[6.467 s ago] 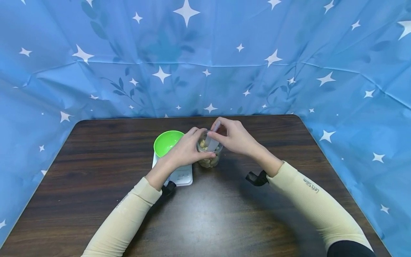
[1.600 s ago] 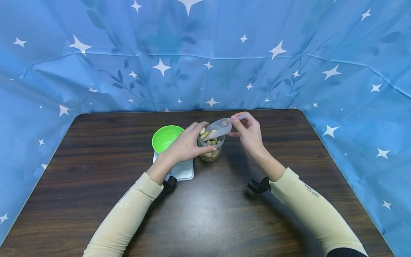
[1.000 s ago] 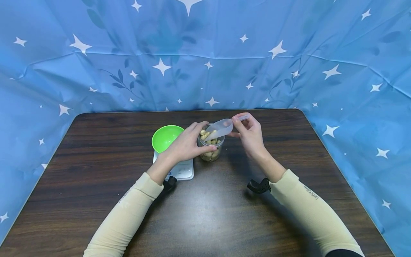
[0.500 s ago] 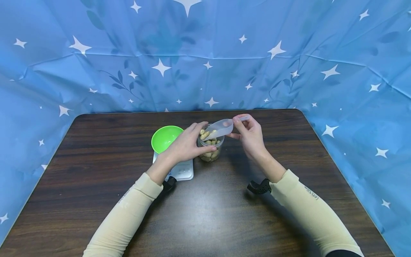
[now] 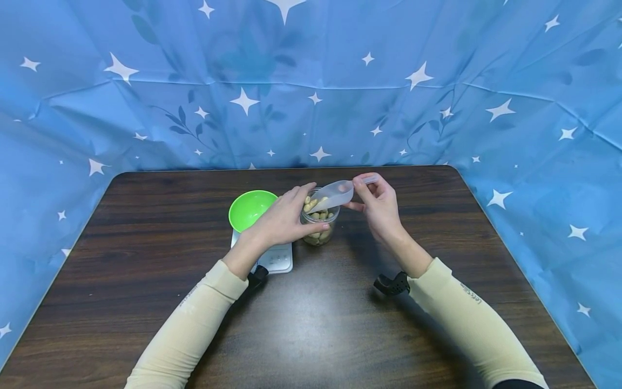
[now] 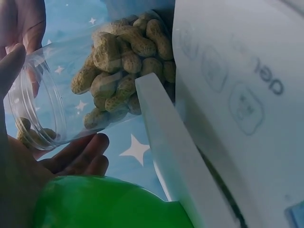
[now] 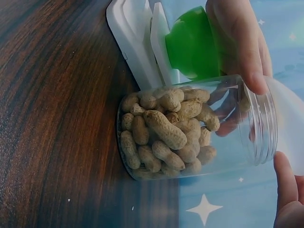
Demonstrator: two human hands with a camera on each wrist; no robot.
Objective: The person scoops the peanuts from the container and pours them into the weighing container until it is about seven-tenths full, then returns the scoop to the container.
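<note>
A clear plastic jar (image 5: 316, 237), partly filled with unshelled peanuts (image 7: 164, 130), stands upright on the table. My left hand (image 5: 286, 216) holds it near the top, thumb on the near side and fingers around the far side. Between thumb and fingers, my right hand (image 5: 379, 205) pinches the handle of a translucent plastic scoop (image 5: 337, 193). The scoop slants across the jar's mouth, its tip low on the left among a few peanuts at the rim. In the right wrist view, a fingertip of the right hand lies right at the jar's threaded rim (image 7: 263, 123).
Left of the jar, a green bowl (image 5: 250, 210) sits on a white kitchen scale (image 5: 278, 260), partly hidden behind the left hand and wrist. The dark wooden table (image 5: 311, 324) ends at the back before a blue starred curtain (image 5: 311, 124).
Since the earliest frame, the scoop has gone from steep inside the jar to slanting across its mouth, and the right hand has moved right. Over the last second, almost nothing has moved.
</note>
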